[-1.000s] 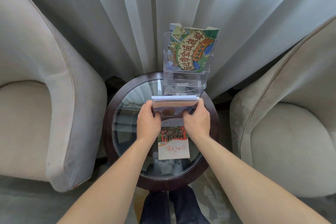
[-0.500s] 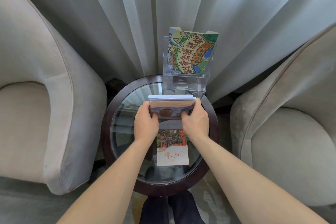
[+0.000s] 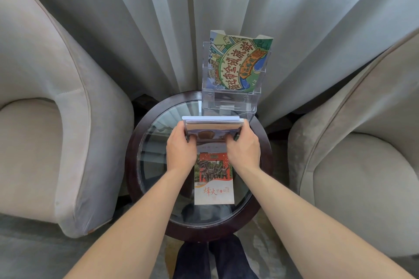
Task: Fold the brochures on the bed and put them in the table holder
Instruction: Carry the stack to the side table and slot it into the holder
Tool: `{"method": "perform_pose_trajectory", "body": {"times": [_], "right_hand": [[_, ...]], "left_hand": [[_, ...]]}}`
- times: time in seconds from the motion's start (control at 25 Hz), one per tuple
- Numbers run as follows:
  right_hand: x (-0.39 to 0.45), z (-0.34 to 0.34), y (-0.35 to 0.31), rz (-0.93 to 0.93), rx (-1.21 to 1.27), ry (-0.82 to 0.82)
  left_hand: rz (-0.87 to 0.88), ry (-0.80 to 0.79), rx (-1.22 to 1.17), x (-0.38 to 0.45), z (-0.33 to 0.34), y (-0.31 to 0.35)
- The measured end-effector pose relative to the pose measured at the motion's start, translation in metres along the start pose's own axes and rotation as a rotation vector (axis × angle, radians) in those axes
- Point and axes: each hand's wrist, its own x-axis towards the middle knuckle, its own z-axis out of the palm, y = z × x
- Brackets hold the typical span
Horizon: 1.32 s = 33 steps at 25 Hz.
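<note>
Left hand (image 3: 181, 150) and right hand (image 3: 243, 150) both gripping a stack of folded paper brochures (image 3: 213, 128), one hand per side, fingers curled round the stack's short edges. Stack held edge-on and roughly level over the far half of the round dark-wood table with glass top (image 3: 158, 188), just in front of the clear acrylic tiered brochure holder (image 3: 229, 102). Not inserted: top edge of stack sits beside the holder's lowest front tier; contact can't be confirmed. White page edges visible on top of stack, brownish cover facing the camera.

Holder standing on the table's far rim, against the pale grey pleated curtain (image 3: 136, 18). Upper rear tier already holding one upright green-and-yellow cartoon-map brochure (image 3: 238, 61), curved slightly, sticking up above the acrylic. Lower tiers look clear.

Flat on the glass below the hands: a red-and-white folded brochure with a group photo and red calligraphy (image 3: 214, 179), long axis pointing at the holder, top end hidden under the held stack and the hands.

Beige upholstered armchair on the left (image 3: 45, 120), matching beige armchair on the right (image 3: 362, 165), table between them. Dark trouser legs (image 3: 213, 260) at bottom edge, under the table's near rim.
</note>
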Motion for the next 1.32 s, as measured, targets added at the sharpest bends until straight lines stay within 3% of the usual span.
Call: {"method": "perform_pose_trajectory", "body": {"times": [0.68, 1.08, 1.32], "right_hand": [[0.062, -0.074, -0.06, -0.117, -0.051, 0.076], [0.099, -0.104, -0.125, -0.113, -0.056, 0.202], [0.114, -0.111, -0.131, -0.084, -0.061, 0.223]], "left_hand": [[0.122, 0.047, 0.024, 0.046, -0.011, 0.098], [0.229, 0.017, -0.025, 0.1, -0.038, 0.159], [0.242, -0.024, -0.045, 0.115, -0.032, 0.169]]}}
